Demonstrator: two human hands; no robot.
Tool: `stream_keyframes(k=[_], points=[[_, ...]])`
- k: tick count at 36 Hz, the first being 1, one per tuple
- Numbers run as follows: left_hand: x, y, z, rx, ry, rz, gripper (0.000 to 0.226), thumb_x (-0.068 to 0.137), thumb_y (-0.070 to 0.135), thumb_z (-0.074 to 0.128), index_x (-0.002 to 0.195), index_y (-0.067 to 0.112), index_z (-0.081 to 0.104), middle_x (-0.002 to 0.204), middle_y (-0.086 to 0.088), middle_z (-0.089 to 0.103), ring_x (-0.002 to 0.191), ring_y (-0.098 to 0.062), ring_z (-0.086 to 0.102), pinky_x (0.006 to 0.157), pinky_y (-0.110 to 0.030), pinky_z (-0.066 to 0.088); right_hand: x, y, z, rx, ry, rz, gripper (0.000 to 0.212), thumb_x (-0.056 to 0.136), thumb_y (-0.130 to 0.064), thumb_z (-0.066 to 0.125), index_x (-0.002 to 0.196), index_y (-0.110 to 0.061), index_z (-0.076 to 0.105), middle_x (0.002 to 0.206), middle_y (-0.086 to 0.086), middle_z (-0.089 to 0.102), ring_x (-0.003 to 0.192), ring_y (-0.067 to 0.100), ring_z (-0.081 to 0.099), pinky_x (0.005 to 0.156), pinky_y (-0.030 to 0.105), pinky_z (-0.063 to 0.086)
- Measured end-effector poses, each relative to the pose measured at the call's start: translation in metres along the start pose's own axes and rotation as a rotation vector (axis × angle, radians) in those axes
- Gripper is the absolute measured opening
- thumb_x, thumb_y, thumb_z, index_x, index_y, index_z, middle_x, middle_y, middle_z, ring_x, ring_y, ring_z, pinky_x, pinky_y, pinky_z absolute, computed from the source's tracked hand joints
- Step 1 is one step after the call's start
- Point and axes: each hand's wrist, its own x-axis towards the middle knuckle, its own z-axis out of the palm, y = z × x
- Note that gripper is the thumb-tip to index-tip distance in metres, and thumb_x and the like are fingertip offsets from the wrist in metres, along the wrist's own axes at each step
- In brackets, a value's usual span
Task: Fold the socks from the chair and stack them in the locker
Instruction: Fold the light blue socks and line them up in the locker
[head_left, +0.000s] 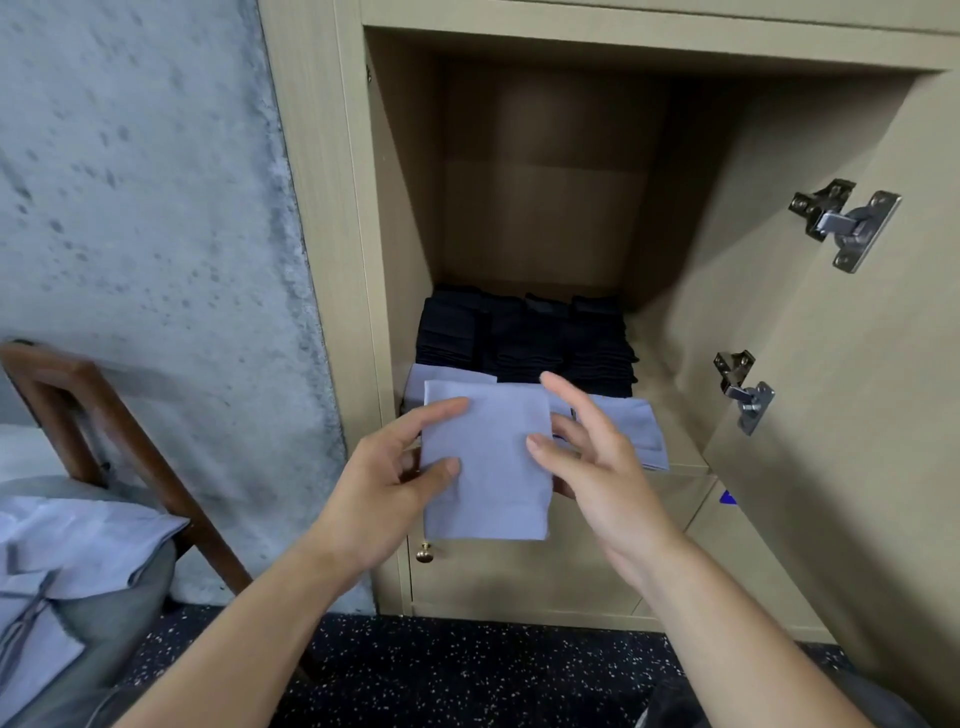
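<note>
A folded light-blue sock (488, 457) is held in front of the open locker (675, 457). My left hand (395, 478) grips its left edge, thumb on top. My right hand (587, 457) has its thumb on the sock's right edge and its fingers spread behind it. Inside the locker, stacks of folded black socks (524, 338) fill the back of the shelf. Folded light-blue socks (634, 426) lie in front of them. More light-blue socks (67, 540) lie loose on the chair (104, 410) at the left.
The locker door (841, 364) stands open on the right, with two metal hinges (841, 223). A lower compartment with a brass knob (425, 555) is closed. A grey concrete wall (145, 208) rises at left. The floor (467, 670) is dark and speckled.
</note>
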Motion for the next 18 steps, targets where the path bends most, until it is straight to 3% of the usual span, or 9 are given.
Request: stream_keyframes(k=[3,6,9,14,18], points=[[0.003,-0.001,0.002,-0.028,0.034,0.001,0.049,0.097,-0.001,0.064,0.132,0.032,0.064,0.121,0.005,0.074,0.11,-0.014,0.071,0.087,-0.024,0.058,0.0,0.002,0.0,-0.038,-0.051,0.031,0.054,0.095,-0.001,0.066,0.135,-0.038,0.061,0.13,-0.01,0.068,0.113,0.01,0.069,0.088,0.024,0.056],[0.006,0.001,0.005,-0.038,0.048,0.006,0.048,0.097,-0.001,0.064,0.132,0.033,0.065,0.122,0.006,0.073,0.109,-0.014,0.071,0.085,-0.023,0.058,0.001,0.004,-0.003,-0.087,-0.071,0.053,0.058,0.094,0.005,0.064,0.136,-0.034,0.061,0.127,-0.011,0.07,0.112,0.012,0.07,0.094,0.028,0.056],[0.008,0.002,0.01,-0.027,0.052,0.007,0.048,0.096,0.0,0.065,0.132,0.032,0.064,0.12,0.008,0.073,0.108,-0.014,0.072,0.083,-0.021,0.058,0.002,0.005,-0.008,-0.129,-0.044,0.059,0.06,0.094,0.007,0.063,0.135,-0.036,0.061,0.126,-0.013,0.071,0.111,0.011,0.07,0.098,0.03,0.055],[0.02,0.001,0.02,0.022,0.026,-0.005,0.052,0.094,0.003,0.069,0.135,0.034,0.061,0.121,0.006,0.073,0.108,-0.013,0.071,0.086,-0.024,0.058,0.007,0.004,-0.023,-0.123,0.013,0.087,0.06,0.093,0.008,0.062,0.134,-0.035,0.062,0.12,-0.012,0.073,0.109,0.01,0.071,0.093,0.028,0.055],[0.038,-0.002,0.028,0.075,0.031,-0.021,0.05,0.095,0.005,0.07,0.134,0.036,0.06,0.116,0.011,0.074,0.106,-0.008,0.071,0.086,-0.025,0.058,0.019,0.005,-0.041,-0.156,0.072,0.134,0.059,0.092,0.005,0.065,0.135,-0.036,0.062,0.125,-0.006,0.07,0.111,0.018,0.07,0.101,0.04,0.054]])
